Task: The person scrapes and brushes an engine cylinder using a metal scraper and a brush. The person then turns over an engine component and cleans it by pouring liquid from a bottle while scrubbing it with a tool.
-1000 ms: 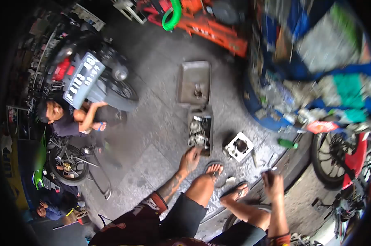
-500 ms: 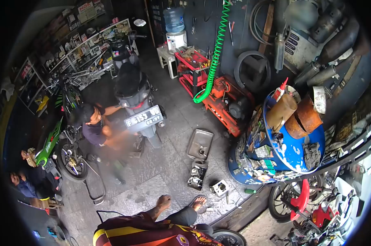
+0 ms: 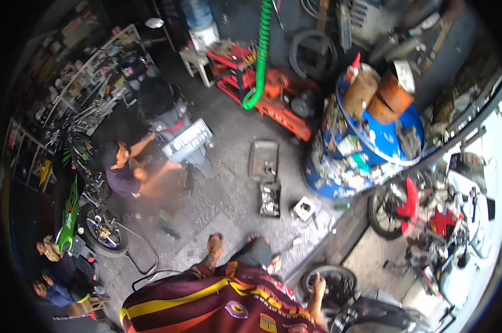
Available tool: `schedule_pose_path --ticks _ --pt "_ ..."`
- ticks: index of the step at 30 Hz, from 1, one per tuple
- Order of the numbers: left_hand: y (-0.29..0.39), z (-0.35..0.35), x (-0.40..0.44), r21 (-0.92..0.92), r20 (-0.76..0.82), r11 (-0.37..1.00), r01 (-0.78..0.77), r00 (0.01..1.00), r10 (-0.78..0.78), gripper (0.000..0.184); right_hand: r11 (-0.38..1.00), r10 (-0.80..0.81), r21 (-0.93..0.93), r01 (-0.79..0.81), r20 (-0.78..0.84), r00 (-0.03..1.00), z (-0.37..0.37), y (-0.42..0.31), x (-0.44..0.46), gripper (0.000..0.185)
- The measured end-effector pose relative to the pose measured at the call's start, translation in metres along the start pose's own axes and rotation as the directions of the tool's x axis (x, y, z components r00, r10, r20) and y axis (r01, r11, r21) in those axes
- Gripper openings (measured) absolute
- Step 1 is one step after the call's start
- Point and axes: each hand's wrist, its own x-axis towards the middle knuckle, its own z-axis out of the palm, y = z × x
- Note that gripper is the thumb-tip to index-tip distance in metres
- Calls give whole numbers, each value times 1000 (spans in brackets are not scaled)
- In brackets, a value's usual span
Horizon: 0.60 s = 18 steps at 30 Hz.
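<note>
Okay, your right hand (image 3: 319, 283) then by the wheel (image 3: 340, 287), left hand (image 3: 215, 243) over the floor (image 3: 179, 251), both grips impossible to tell

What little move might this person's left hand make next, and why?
Probably reach forward toward the dark rectangular box of silvery metal parts: it sits open on the grey floor ahead, and the left hand appears short of it. The right hand looks farther off, against the black round wheel, though whether it touches that is unclear.
</note>
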Motion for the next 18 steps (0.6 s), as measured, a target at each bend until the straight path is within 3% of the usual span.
schedule_pose_path --ticks 1,2,3,4,5,6,8,9,10,12,14,15,16,18 --pt "-25 6 7 92 -42 985 -144 988 148 34 954 -142 -264 145 29 989 -1 81 55 41" --pt "-10 -20 2 -35 -76 999 -11 997 8 36 970 -79 -231 76 -6 997 9 106 55 43" --pt "-17 -25 11 17 -31 998 63 998 -62 37 818 -560 -297 493 -208 802 26 116 38 48" --pt "-32 -32 19 49 -1 997 -57 998 57 33 887 -299 -399 230 -118 947 17 123 29 50" --pt "-51 -33 26 -140 -7 990 -28 1000 27 32 826 -9 -564 -1 -16 1000 10 96 -4 52" --pt "-60 -29 43 -348 -36 938 0 999 -14 30 978 36 -206 -38 -12 999 18 93 -32 50" --pt "-77 -34 65 -315 -7 949 6 1000 -9 27 919 159 -346 -190 -115 981 31 80 -49 47" --pt "-77 -42 72 -308 -5 950 46 999 -50 24 877 115 -446 -179 -167 979 38 91 -55 45" --pt "-81 -47 81 -491 86 866 97 994 -62 25 825 47 -544 -154 -205 978 53 75 -57 43" --pt "-101 -67 96 -386 82 922 -43 993 81 23 873 183 -424 -242 -176 967 74 40 -75 43" --pt "-122 -77 124 -438 102 899 -27 992 80 23 954 104 -267 -136 -129 986 97 68 -47 40" --pt "-124 -82 138 -433 96 901 -16 993 64 24 953 175 -218 -211 -174 969 122 10 -69 42" --pt "-93 -117 143 -352 151 936 25 988 30 24 945 173 -255 -204 -140 975 137 1 -61 45" --pt "-89 -112 174 -576 74 817 -21 994 78 24 946 136 -287 -151 -71 988 167 -24 -56 47"
